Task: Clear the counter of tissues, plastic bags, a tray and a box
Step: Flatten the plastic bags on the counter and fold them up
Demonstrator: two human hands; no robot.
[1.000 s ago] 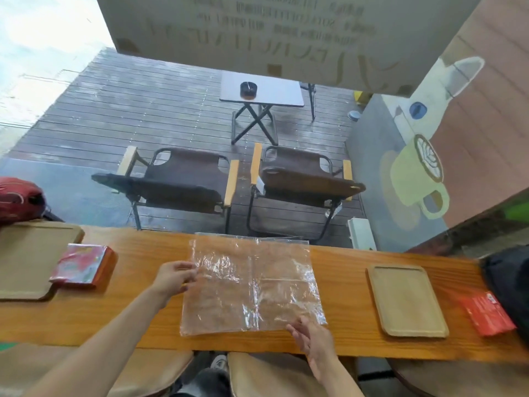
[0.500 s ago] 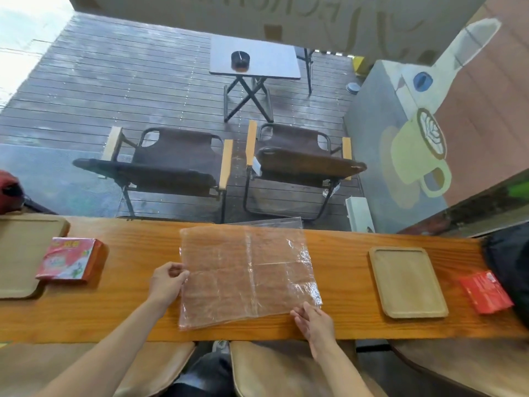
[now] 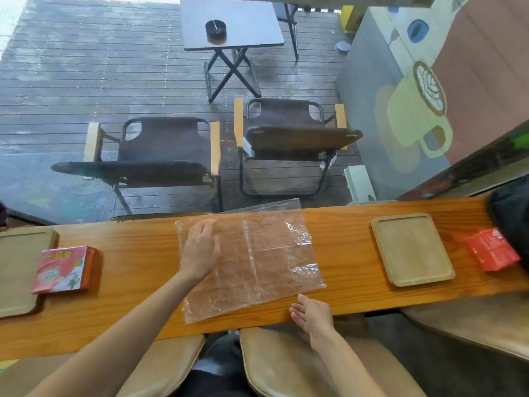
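I am seeing the left hand (image 3: pixel 200 250) lying flat, fingers straight and spread, pressing down on the left part of the clear plastic bag (image 3: pixel 266 259). The bag is lying spread out on the wooden counter (image 3: pixel 137 253), between the two hands, its far edge reaching the counter's far rim. The right hand (image 3: pixel 312 313) is resting at the counter's near edge, just beside the bag's near right corner, fingers relaxed and gripping nothing; I cannot tell whether its fingertips are touching the plastic.

Well off to the left of the left hand, a red tissue pack (image 3: pixel 64 270) is sitting with its left side on the corner of a wooden tray (image 3: pixel 17 253). To the right of the right hand, farther along the counter, a second wooden tray (image 3: pixel 412 250) is lying, and beyond it a red box (image 3: pixel 491 249) is leaning against a dark bag (image 3: pixel 512 213).
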